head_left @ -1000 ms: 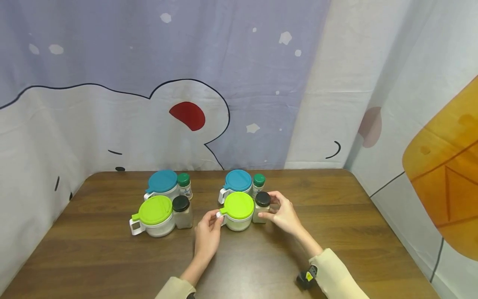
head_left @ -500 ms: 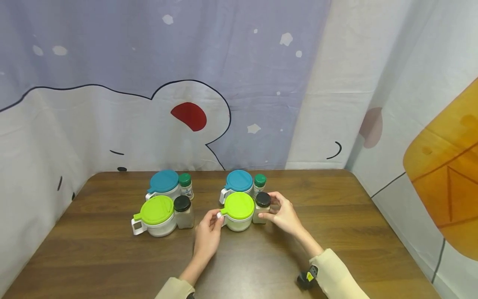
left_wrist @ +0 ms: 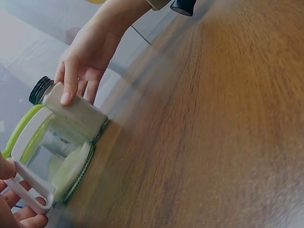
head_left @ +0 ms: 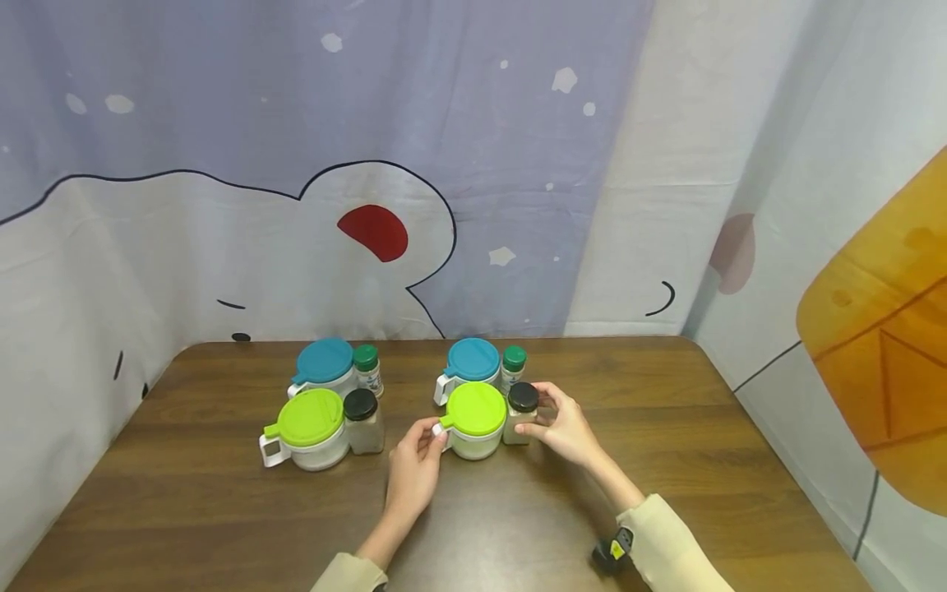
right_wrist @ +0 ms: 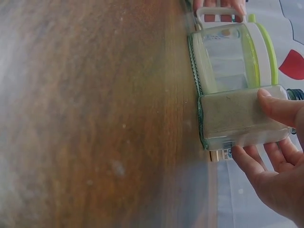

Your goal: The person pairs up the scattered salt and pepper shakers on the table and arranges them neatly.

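Observation:
A glass seasoning jar with a lime-green lid (head_left: 476,409) stands upright right of the table's middle, pale contents showing through its wall. My left hand (head_left: 414,467) pinches its white side handle (left_wrist: 33,185) between thumb and fingers. Close against the jar's right side stands a square glass spice bottle (right_wrist: 237,116) with a black cap (head_left: 523,397), filled with pale powder. My right hand (head_left: 568,427) holds this bottle from the right, thumb on the near face and fingers around the far side. Both bases sit at the tabletop in the right wrist view.
Just behind stand a blue-lidded jar (head_left: 473,359) and a small green-capped bottle (head_left: 514,367). Further left is a similar group: blue-lidded jar (head_left: 324,362), green-capped bottle (head_left: 368,370), green-lidded jar (head_left: 311,418) and black-capped bottle (head_left: 364,423). A printed curtain (head_left: 503,205) hangs behind the wooden table (head_left: 185,510).
Both hands, with the green-lidded jar and black-capped spice bottle they hold, have shifted very slightly to the right. The other jars and bottles stay in place.

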`<state>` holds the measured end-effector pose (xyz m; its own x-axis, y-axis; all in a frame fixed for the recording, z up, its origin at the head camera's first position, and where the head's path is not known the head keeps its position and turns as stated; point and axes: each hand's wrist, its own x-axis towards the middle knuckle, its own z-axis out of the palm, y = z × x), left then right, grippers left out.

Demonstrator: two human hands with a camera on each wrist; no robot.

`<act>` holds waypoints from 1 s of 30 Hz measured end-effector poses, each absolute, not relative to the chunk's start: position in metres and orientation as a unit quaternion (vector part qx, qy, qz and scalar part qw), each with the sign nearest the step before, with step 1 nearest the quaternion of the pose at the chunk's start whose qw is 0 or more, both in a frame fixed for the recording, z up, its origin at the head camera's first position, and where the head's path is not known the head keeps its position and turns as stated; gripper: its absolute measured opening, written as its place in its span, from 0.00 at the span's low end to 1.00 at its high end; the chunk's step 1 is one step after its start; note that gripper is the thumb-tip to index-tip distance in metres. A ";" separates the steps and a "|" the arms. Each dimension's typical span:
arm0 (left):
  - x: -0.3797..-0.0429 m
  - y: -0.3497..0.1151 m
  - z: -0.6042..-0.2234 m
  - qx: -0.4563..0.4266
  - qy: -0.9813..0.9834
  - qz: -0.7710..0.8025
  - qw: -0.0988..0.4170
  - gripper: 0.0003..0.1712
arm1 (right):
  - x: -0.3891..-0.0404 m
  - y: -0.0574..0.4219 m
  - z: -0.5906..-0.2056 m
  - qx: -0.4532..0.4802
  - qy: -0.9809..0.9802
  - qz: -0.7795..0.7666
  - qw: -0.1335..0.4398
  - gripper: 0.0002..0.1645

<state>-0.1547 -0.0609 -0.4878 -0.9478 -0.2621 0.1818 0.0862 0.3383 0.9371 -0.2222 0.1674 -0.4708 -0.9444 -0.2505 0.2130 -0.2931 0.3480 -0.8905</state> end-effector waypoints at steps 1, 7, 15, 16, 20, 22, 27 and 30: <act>-0.155 -0.061 -0.488 0.057 -0.802 -0.575 0.151 0.12 | -0.223 0.167 -0.472 0.169 -0.819 0.547 0.020 0.35; -0.155 -0.064 -0.489 0.055 -0.807 -0.569 0.149 0.13 | -0.226 0.169 -0.474 0.189 -0.819 0.541 0.023 0.35; -0.154 -0.072 -0.479 0.036 -0.838 -0.530 0.121 0.18 | -0.225 0.171 -0.471 0.200 -0.825 0.528 0.017 0.38; -0.154 -0.073 -0.477 0.034 -0.843 -0.523 0.119 0.18 | -0.225 0.172 -0.470 0.200 -0.825 0.528 0.020 0.38; -0.151 -0.075 -0.470 0.032 -0.856 -0.502 0.118 0.20 | -0.224 0.175 -0.468 0.206 -0.826 0.523 0.032 0.38; -0.150 -0.075 -0.468 0.030 -0.857 -0.500 0.119 0.20 | -0.224 0.176 -0.467 0.209 -0.827 0.521 0.035 0.37; -0.147 -0.075 -0.463 0.010 -0.856 -0.495 0.150 0.21 | -0.221 0.182 -0.465 0.213 -0.831 0.512 0.044 0.36; -0.145 -0.070 -0.458 -0.022 -0.852 -0.489 0.186 0.21 | -0.218 0.186 -0.463 0.219 -0.831 0.508 0.055 0.35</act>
